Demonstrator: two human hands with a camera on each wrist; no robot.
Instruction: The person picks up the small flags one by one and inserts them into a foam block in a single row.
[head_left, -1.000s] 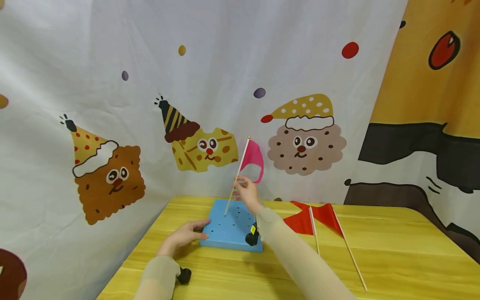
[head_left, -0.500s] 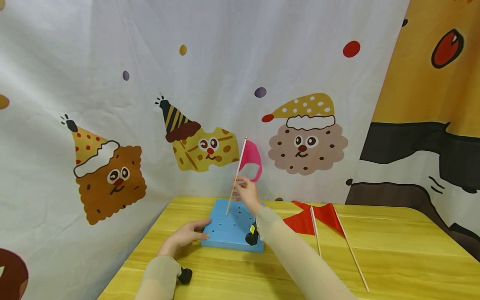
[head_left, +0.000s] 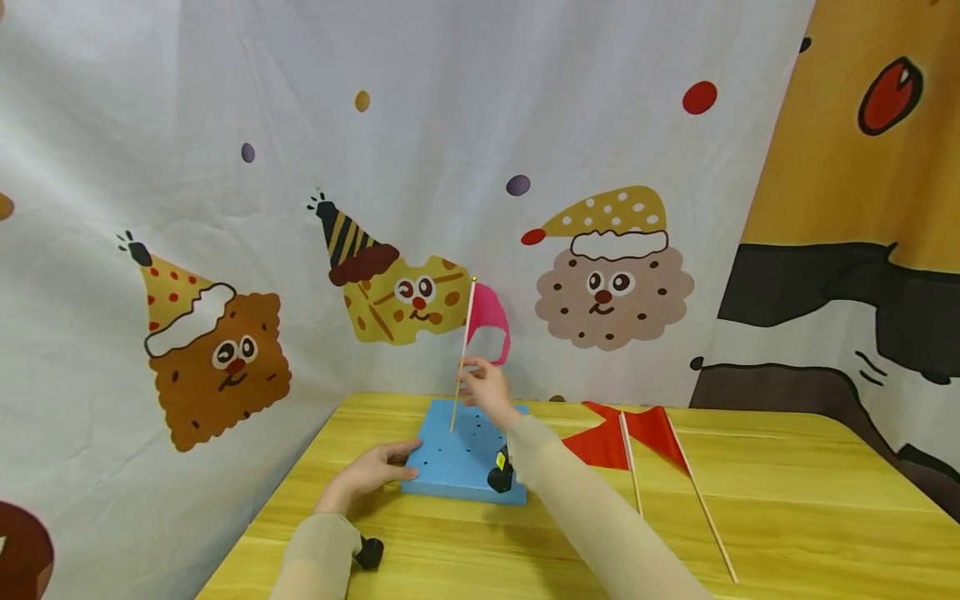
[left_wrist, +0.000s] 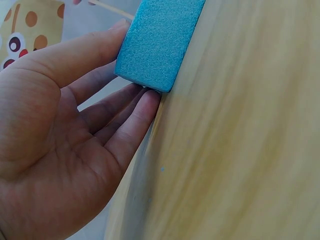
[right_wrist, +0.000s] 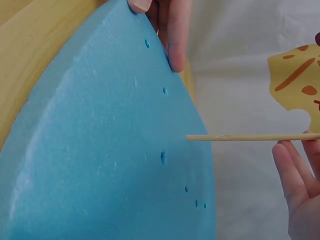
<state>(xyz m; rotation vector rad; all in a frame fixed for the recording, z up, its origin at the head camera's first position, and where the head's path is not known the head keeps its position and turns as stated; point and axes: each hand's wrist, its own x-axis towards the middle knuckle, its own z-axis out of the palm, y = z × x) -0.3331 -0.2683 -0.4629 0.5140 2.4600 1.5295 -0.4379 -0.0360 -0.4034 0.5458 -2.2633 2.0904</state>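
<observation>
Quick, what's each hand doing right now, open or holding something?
Left hand: open, touching the rectangular blue foam block.
Right hand: closed, holding the thin pale wooden stick of the pink flag.

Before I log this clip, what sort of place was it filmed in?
Looks like an indoor play or recording corner: a white cartoon-printed fabric backdrop hangs behind a yellow wood-grain table, which bears a light-blue rectangular foam block with small holes.

Cartoon-print backdrop [head_left: 450, 175], seemingly fabric; wood-grain table [head_left: 810, 500] below.
</observation>
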